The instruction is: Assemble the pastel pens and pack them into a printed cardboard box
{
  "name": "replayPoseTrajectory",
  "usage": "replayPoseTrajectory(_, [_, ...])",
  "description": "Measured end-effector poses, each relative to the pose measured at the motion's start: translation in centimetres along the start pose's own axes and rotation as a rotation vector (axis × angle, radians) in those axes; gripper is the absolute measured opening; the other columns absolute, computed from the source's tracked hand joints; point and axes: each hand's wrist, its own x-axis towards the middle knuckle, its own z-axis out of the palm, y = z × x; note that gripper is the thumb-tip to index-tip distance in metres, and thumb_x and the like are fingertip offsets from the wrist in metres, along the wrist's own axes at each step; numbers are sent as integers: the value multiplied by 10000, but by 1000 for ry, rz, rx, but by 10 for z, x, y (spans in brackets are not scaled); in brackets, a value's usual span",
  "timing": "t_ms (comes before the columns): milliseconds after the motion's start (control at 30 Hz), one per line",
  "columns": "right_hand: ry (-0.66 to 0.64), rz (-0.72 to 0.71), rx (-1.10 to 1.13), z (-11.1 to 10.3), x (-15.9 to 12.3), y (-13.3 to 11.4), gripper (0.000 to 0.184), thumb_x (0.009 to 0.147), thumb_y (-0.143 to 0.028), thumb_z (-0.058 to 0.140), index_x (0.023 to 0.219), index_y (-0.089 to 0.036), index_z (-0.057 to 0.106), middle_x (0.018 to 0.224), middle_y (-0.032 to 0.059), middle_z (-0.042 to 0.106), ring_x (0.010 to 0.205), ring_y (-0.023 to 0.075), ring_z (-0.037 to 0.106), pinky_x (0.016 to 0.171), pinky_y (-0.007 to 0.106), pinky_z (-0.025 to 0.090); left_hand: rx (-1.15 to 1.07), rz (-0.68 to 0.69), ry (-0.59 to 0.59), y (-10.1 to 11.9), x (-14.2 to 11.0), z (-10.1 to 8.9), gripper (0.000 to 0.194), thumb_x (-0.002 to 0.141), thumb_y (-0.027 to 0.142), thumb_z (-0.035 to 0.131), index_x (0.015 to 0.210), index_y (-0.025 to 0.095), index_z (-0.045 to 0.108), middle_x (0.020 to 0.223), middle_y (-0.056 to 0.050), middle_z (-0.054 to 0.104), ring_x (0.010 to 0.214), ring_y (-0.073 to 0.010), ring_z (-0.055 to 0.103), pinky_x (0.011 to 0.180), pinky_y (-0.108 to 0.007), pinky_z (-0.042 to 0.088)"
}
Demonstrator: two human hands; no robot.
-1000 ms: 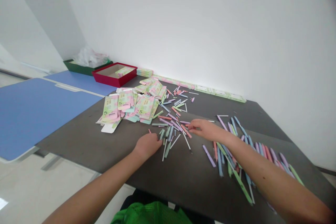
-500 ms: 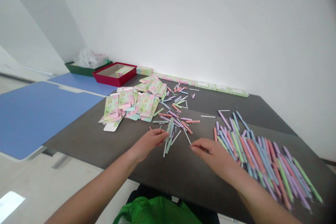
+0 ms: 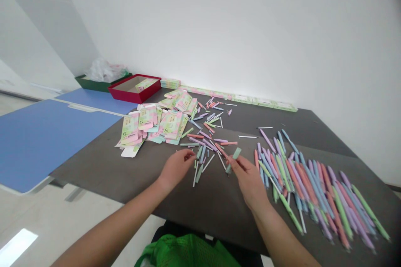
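Observation:
My right hand (image 3: 247, 181) is shut on a mint-green pastel pen barrel (image 3: 233, 159), which sticks out above its fingertips. My left hand (image 3: 177, 169) rests low over the table with its fingers drawn together, at the edge of a loose scatter of pen barrels and thin white refills (image 3: 203, 150). Whether those fingers pinch a small piece, I cannot tell. To the right of my right hand lies a large fanned heap of pastel pens (image 3: 313, 187). Flat printed green-and-pink cardboard boxes (image 3: 150, 123) are piled at the far left of the scatter.
The dark grey table (image 3: 94, 171) meets a blue table (image 3: 46, 142) on the left. A red tray (image 3: 133, 89) and a green tray (image 3: 90, 85) stand beyond, and flat boxes line the wall. A green mesh bag (image 3: 188, 252) sits at the bottom, below the table edge.
My right hand has moved up and toward the scatter, and now holds the green barrel that lay near my left hand. The heap of pens on the right looks unchanged.

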Motion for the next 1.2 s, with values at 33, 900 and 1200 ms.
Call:
replayPoseTrajectory(33, [8,-1,-16,0,1,3,309,837,-470,500,778,-192,622,738,4,596,706,175,504,643,270,345,171,-18,11,-5,10,-4,267,853,336,435,922,182,641,902,-53,679,831,-176,610,703,-252,432])
replayPoseTrajectory(900, [-186,338,582,25,-31,11,189,743,-346,624,850,-200,678,656,-21,550,622,129,430,606,256,344,-896,-152,-258,39,-52,36,259,769,406,594,741,149,575,664,8,595,640,-112,536,645,-222,426])
replayPoseTrajectory(1200, [82,251,479,20,-23,16,189,749,-401,642,768,-213,647,606,-34,479,573,125,388,557,262,306,-301,-6,-31,19,2,14,275,828,360,482,936,172,651,843,-39,680,788,-175,608,731,-274,446])
